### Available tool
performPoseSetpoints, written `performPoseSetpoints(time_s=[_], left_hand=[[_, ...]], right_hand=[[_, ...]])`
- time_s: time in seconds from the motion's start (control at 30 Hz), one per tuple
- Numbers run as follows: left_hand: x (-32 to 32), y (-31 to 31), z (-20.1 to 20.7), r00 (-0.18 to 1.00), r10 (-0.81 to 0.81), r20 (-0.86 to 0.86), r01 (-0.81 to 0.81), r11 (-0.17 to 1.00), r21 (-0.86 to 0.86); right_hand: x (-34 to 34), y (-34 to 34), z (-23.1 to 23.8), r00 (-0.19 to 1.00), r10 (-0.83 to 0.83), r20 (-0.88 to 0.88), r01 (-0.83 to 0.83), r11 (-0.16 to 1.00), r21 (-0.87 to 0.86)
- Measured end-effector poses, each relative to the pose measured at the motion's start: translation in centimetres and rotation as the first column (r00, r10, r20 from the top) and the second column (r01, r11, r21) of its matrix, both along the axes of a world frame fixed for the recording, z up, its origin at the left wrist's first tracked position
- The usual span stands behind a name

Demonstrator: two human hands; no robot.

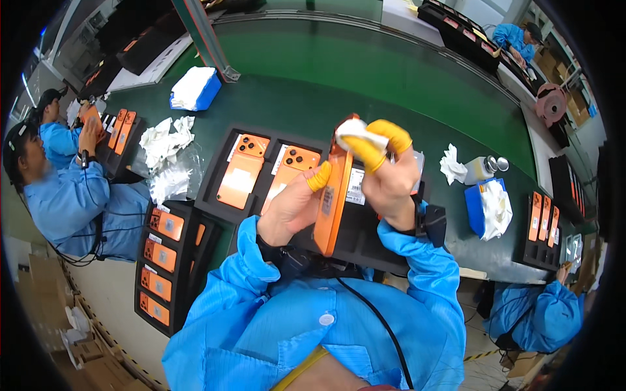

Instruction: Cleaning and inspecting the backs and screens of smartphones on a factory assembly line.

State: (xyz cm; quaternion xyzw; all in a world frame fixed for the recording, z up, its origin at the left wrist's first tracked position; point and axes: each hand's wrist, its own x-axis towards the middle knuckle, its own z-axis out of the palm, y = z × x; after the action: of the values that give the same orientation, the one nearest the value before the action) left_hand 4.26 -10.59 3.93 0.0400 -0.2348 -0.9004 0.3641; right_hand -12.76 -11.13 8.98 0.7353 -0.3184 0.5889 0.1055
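Note:
Yellow finger covers sit on the fingertips of both my hands. My left hand (291,203) is closed on an orange phone (332,212), held tilted on its edge above a black tray (207,203). My right hand (393,179) pinches a white cloth (357,132) against the phone's upper end. Part of that end is hidden behind the cloth and fingers. Below my hands, an orange phone with several camera lenses (241,177) lies in the tray's left slot. Beside it rests a second orange phone (293,167), partly covered by my left hand.
Crumpled white cloths (166,143) and clear plastic bags (175,179) lie left. A black tray of several orange phones (156,274) stands below them. Rightward are a bottle (479,169), a blue box of cloths (475,212) and another phone tray (538,251). Co-workers sit at both sides.

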Motion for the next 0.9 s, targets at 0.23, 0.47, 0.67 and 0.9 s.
performPoseSetpoints(time_s=[0.23, 0.47, 0.67, 0.9], left_hand=[[0.9, -2.0, 3.3, 0.998, 0.024, -0.051, -0.016, 0.988, 0.153], [-0.7, -0.1, 4.0, 0.844, 0.327, 0.424, -0.486, 0.800, 0.352], [0.0, 1.6, 1.8, 0.996, 0.071, 0.062, -0.090, 0.915, 0.393], [0.0, 1.9, 3.2, 0.984, 0.135, 0.116, -0.168, 0.921, 0.351]], right_hand=[[1.5, 3.6, -0.7, 0.922, 0.354, -0.159, -0.338, 0.933, 0.120], [0.9, 2.2, -0.9, 0.943, 0.280, -0.179, -0.283, 0.959, 0.012], [0.8, 0.6, -0.8, 1.000, -0.007, -0.009, 0.006, 0.991, -0.133], [0.8, 0.7, -1.1, 0.997, -0.081, -0.002, 0.081, 0.994, -0.070]])
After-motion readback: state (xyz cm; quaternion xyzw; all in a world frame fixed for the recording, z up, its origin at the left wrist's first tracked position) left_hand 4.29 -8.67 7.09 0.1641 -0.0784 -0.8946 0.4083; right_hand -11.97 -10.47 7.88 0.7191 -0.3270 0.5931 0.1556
